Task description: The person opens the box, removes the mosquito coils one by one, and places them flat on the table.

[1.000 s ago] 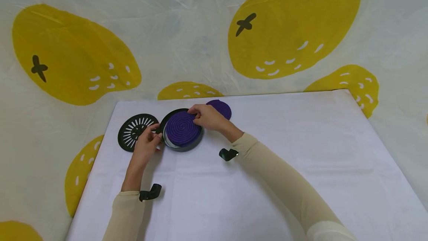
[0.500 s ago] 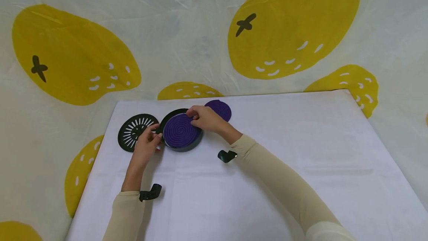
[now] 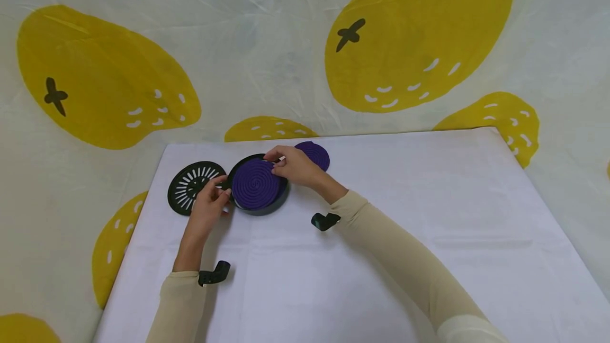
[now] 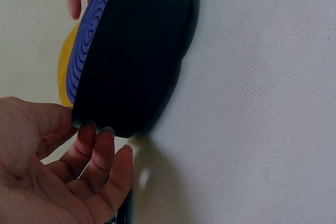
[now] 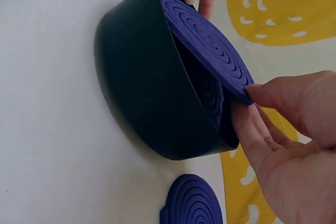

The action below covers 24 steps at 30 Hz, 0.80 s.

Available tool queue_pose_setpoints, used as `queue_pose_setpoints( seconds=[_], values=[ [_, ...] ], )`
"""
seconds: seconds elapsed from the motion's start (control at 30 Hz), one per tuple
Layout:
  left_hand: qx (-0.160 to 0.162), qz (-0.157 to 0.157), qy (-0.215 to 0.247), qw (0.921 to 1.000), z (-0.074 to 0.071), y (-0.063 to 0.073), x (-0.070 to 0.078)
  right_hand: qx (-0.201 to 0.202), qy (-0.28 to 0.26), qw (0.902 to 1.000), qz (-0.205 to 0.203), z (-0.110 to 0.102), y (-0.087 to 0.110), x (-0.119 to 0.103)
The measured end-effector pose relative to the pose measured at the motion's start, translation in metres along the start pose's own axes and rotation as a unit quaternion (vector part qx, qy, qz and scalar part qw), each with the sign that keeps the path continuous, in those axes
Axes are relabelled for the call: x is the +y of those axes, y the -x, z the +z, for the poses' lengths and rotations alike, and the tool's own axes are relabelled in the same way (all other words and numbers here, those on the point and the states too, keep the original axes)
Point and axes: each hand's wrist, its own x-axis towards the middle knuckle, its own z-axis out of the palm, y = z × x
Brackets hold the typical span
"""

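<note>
A dark green round tin (image 3: 269, 208) stands on the white-covered table. My left hand (image 3: 207, 206) pinches its left rim; in the left wrist view the fingertips lie along the wall (image 4: 131, 56). Between thumb and fingers, my right hand (image 3: 296, 167) holds the right edge of a purple spiral mosquito coil (image 3: 255, 184). From the right wrist this coil (image 5: 210, 38) shows tilted, its far side down at the tin's rim and the held edge raised. Beneath it, partly hidden, another purple coil (image 5: 209, 97) lies inside the tin.
A black slotted round lid (image 3: 180, 190) lies left of the tin, partly behind my left hand. Right behind my right hand, one more purple coil (image 3: 318, 155) lies on the table. A pale curtain (image 3: 267, 41) with yellow fruit prints hangs behind the table.
The held coil has shifted left over the tin and dropped flatter, then its right edge has risen slightly with my right hand. My left hand stays at the rim.
</note>
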Motion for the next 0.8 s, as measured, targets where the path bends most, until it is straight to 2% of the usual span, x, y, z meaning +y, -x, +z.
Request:
queue_pose_setpoints(
  seconds=[0.27,0.8],
  values=[
    [0.001,0.000,-0.003,1.0000,0.0008,-0.0025,-0.0047,-0.058,-0.031,0.9978,0.007,0.0016,0.0026,0.0037],
    [0.002,-0.007,-0.005,1.0000,0.0003,-0.0015,-0.0036,-0.021,-0.073,0.9969,0.021,0.0068,0.0093,0.0097]
  ],
)
